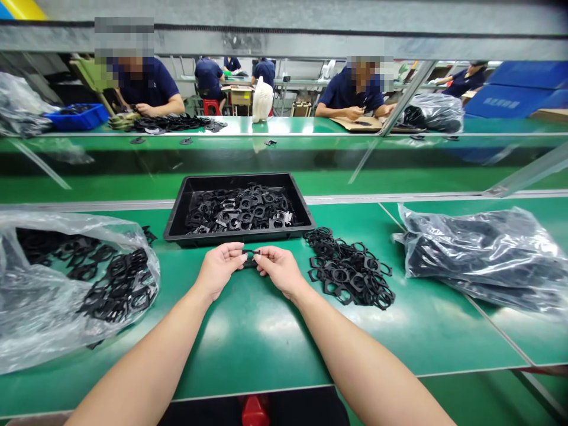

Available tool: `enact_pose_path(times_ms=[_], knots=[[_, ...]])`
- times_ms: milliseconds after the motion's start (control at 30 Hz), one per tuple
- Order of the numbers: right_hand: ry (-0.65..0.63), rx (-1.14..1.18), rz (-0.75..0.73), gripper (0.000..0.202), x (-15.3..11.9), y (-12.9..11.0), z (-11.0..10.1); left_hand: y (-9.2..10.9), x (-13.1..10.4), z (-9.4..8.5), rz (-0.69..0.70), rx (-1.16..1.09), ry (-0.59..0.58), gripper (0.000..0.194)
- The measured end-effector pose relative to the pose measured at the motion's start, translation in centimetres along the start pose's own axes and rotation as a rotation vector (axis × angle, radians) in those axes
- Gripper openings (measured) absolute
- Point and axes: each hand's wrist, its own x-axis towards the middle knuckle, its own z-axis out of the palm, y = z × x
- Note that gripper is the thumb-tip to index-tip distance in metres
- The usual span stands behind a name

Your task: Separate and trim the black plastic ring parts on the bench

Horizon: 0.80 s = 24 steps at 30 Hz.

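Note:
Between my two hands is a small black plastic part (pixel 249 258), pinched at both ends just in front of the tray. My left hand (pixel 220 267) is closed on its left end, thumb and fingers together. Its right end is gripped by my right hand (pixel 278 269) in the same way. Fingers cover much of the part, so its full shape is hidden. Beyond them a black tray (pixel 239 238) holds a heap of black ring-shaped parts (pixel 248 207). Right of my right hand lies a loose pile of black ring parts (pixel 350 269) on the green table (pixel 257 349).
At left, an open clear plastic bag (pixel 48 319) spills black parts (pixel 124 281). A filled clear bag (pixel 479 260) lies at right. Behind the tray runs a green conveyor (pixel 248 157) with a few parts on it. Co-workers sit across it, near a blue bin (pixel 82 116).

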Motion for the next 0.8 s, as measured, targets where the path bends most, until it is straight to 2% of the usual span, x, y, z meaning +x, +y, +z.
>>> enact_pose_path(times_ms=[500,667,800], knots=[[-0.02,-0.025,0.019,0.027,-0.2,-0.69,-0.16,0.85,-0.21,-0.07,-0.055,-0.108,-0.033,0.035],[-0.024,-0.017,0.009,0.025,-0.15,-0.57,-0.1,0.77,-0.13,-0.16,-0.053,-0.066,0.0,0.033],[-0.011,-0.023,0.004,0.024,-0.07,-0.31,-0.06,0.53,-0.13,-0.11,-0.036,-0.015,-0.034,0.032]])
